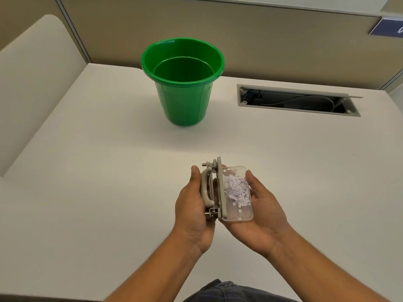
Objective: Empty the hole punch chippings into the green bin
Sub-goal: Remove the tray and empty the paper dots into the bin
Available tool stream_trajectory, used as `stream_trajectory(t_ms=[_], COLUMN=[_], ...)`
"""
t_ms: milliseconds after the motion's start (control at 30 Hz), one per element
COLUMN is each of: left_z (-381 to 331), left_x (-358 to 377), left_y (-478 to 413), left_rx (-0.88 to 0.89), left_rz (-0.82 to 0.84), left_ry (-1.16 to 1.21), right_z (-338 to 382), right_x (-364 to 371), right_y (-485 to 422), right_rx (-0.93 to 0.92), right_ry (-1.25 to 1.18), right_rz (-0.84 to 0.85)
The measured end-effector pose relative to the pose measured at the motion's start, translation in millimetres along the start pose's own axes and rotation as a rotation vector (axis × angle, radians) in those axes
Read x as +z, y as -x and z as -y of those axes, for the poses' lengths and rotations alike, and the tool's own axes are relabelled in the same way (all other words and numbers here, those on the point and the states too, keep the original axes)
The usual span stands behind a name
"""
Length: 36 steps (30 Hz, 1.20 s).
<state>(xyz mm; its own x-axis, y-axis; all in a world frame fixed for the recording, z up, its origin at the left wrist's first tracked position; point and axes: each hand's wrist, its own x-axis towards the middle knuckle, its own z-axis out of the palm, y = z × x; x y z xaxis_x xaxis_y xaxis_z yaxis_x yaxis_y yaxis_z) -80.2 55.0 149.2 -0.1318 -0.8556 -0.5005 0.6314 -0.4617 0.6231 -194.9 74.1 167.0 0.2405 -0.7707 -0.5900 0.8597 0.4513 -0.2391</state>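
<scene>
- Both hands work together in the head view: our left hand (193, 205) wraps the metal body of the hole punch (214, 189), thumb over the curved grey lever, and our right hand (257, 211) cradles the clear chip tray (238, 194) from beneath, palm up, thumb on its far edge.
- We hold the punch on its side above the white desk (98, 171), near our body; the tray faces right and looks attached to the base, though we cannot tell whether it has begun to unclip.
- Pale lilac paper chippings (236, 189) lie heaped in the tray's upper half, a few stuck lower down.
- We judge the punch stiff and fairly weighty for its size, so the left-hand grip around the frame suits it. The tray seems thin, slightly flexible plastic, best taken by its long edges. The chippings are feather-light and would scatter or cling, so tipping should happen inside the rim.
- Our target, the green bin (183, 83), stands upright and open, well apart from the hands, beside a recessed cable hatch (298, 101).
- No brand shows on punch or bin; a blue sign (390, 28) at upper right carries white writing we cannot read.
</scene>
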Motion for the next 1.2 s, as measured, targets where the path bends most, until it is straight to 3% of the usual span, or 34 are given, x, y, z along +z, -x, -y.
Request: stream_trajectory(t_ms=[533,1200], left_z=[-4.0,-29.3], left_x=[-19.5,-27.4], left_y=[-6.2,-29.6], left_rx=[-0.211,-0.167], left_rz=[0.174,0.173], left_ry=[0.369,0.544], right_z=[1.6,31.6], right_x=[-0.8,39.5], right_y=[-2.4,-25.5], right_rx=[0.035,0.011], right_ry=[-0.003,0.095], right_rz=[0.100,0.144])
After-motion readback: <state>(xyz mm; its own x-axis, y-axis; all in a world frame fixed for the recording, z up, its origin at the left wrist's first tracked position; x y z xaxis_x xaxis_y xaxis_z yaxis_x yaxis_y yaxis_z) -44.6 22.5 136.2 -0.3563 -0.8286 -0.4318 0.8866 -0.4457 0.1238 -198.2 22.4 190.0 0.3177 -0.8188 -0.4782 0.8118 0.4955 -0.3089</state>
